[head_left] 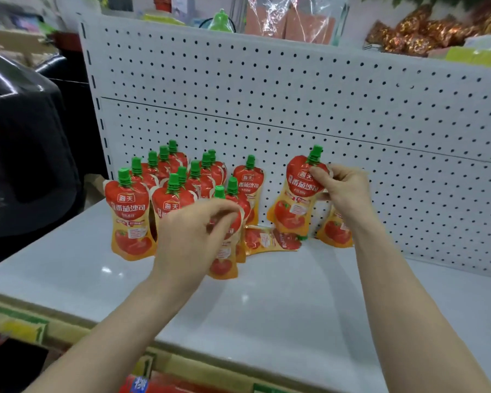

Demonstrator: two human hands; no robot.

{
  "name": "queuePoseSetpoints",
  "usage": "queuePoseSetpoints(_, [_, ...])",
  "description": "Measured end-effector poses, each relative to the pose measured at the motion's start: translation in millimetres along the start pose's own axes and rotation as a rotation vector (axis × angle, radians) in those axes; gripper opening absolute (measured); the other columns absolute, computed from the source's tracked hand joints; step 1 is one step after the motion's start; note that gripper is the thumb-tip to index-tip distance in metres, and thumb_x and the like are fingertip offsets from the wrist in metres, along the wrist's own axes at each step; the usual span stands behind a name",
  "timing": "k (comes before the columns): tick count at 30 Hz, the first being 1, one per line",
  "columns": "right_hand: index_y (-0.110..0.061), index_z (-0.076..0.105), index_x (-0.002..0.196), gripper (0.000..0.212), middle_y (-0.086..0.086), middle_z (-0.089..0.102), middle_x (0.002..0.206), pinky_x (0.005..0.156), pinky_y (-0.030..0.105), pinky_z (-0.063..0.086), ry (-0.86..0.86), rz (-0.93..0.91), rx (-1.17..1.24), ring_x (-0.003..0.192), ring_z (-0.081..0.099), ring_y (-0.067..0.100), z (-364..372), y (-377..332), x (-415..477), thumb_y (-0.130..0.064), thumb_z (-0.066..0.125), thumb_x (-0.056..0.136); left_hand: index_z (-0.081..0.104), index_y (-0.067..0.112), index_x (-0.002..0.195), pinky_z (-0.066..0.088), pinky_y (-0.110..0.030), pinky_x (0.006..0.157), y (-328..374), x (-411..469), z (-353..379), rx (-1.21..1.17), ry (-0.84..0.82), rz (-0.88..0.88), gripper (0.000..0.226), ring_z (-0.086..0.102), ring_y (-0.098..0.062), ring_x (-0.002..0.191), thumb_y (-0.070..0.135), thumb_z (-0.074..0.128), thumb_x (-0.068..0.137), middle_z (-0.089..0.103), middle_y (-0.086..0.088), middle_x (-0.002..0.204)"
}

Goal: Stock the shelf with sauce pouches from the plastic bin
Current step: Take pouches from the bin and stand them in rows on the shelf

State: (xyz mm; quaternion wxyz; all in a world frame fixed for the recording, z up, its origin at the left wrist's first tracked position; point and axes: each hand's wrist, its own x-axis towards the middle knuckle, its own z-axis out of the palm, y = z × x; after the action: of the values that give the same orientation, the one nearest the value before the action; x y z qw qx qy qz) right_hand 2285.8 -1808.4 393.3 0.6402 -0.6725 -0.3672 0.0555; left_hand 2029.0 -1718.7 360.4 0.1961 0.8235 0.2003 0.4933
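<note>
- Your right hand (pixel 343 188) pinches a red and orange soft plastic sauce pouch with a green screw cap (pixel 296 199) at its shoulder, just under the cap. Thumb and fingers are closed on it.
- This pouch is to the right of the group of standing pouches (pixel 165 194), apart from it, and close in front of the white perforated metal back panel (pixel 295 109).
- Its long axis is nearly upright, with the cap on top and leaning a little to the right. The body hangs below your grip and to the left of it.
- Whether its bottom touches the white glossy shelf board (pixel 267 302), I cannot tell. It is at least very near.
- Your left hand (pixel 193 231) is at the front right corner of the group. Its curled fingers pinch a second pouch (pixel 223 265) near the top, and this one stands upright, with its bottom seemingly on the board.
- Between the group and your right-hand pouch lies a flat pouch (pixel 270 239). Its long axis runs left to right, and its cap end is under the bottom of your right-hand pouch.
- I judge that the next move turns on this, because the free place beside the group is partly taken. Your left hand is nearer to the flat pouch, but it is occupied.
- A further pouch (pixel 335 231) stands right of the group, partly hidden behind your right wrist.
- Both forearms reach forward over the board, the right one further in.
- The plastic bin is not in view.
</note>
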Motion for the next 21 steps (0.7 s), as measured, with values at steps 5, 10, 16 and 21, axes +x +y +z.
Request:
queuePoseSetpoints(5, [-0.013,0.071,0.071,0.024,0.001,0.073,0.078,0.067,0.033,0.062,-0.102,-0.033,-0.084,0.075,0.071,0.018,36.3,30.4,36.4,-0.020,0.065,0.094,0.057,0.017,0.132,0.034,-0.023,0.105,-21.2,27.8,15.5,0.280,-0.116,0.147,0.048,0.045,-0.016,0.126,0.028,0.068,0.087,0.053,-0.001,0.134])
queuePoseSetpoints(10, [-0.006,0.076,0.094,0.017,0.006,0.076,0.090,0.075,0.040,0.061,-0.218,0.002,-0.096,0.083,0.072,0.021,64.0,62.8,60.8,-0.020,0.067,0.093,0.058,0.013,0.130,0.042,-0.026,0.101,-40.3,26.6,30.6,0.330,-0.181,0.156,0.043,0.052,-0.016,0.120,0.023,0.067,0.088,0.057,0.000,0.128])
queuePoseSetpoints(16, [-0.005,0.073,0.111,0.022,0.006,0.076,0.093,0.067,0.028,0.062,-0.218,0.077,-0.013,0.078,0.072,0.018,87.8,82.9,69.2,-0.017,0.066,0.093,0.061,0.011,0.127,0.042,-0.025,0.100,-45.3,28.4,36.1,0.344,-0.139,0.178,0.042,0.054,-0.018,0.117,0.013,0.069,0.086,0.059,-0.002,0.125])
queuePoseSetpoints(21, [-0.019,0.076,0.096,0.011,0.004,0.077,0.086,0.073,0.042,0.062,-0.137,0.121,0.021,0.078,0.074,0.027,91.4,86.5,68.5,-0.021,0.066,0.094,0.068,0.009,0.116,0.048,-0.030,0.096,-49.4,29.8,40.1,0.352,-0.139,0.201,0.030,0.056,-0.022,0.115,0.014,0.067,0.087,0.059,-0.006,0.126])
